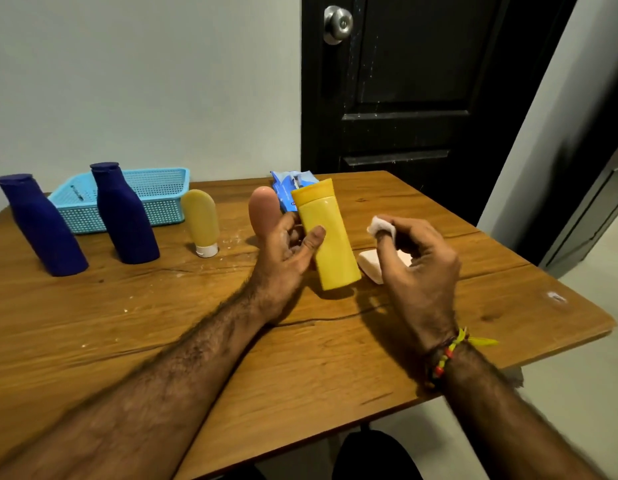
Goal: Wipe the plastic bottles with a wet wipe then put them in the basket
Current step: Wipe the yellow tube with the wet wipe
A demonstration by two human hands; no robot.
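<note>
Hands of a person work above a wooden tabletop (300,358). The left hand (286,251) holds a yellow bottle (330,240): the thumb lies across the front of the bottle and the other fingers go round its back, so this grip is closed on the bottle. The bottle is tilted, with its cap away from the person and a little to the left, and its base is close to the tabletop; one cannot tell if it touches the wood. The right hand (418,265) is just beside the bottle, on its right, and does not touch it. Its fingertips pinch a small white wet wipe (378,227), so this grip is closed on the wipe. A bracelet (446,355) of coloured beads is on the right wrist.

Under the right hand lies a pale flat bar (369,266), partly hidden. Behind the yellow bottle is a blue pack of wipes (283,188), and a pink tube (264,209) stands beside the left hand. More to the left stands a pale yellow tube (201,220) on its white cap. Two dark blue bottles (41,226) (124,216) stand at the left of the tabletop. The light blue basket (155,195) stands behind them, near the wall. A black door (421,81) is behind the tabletop.
</note>
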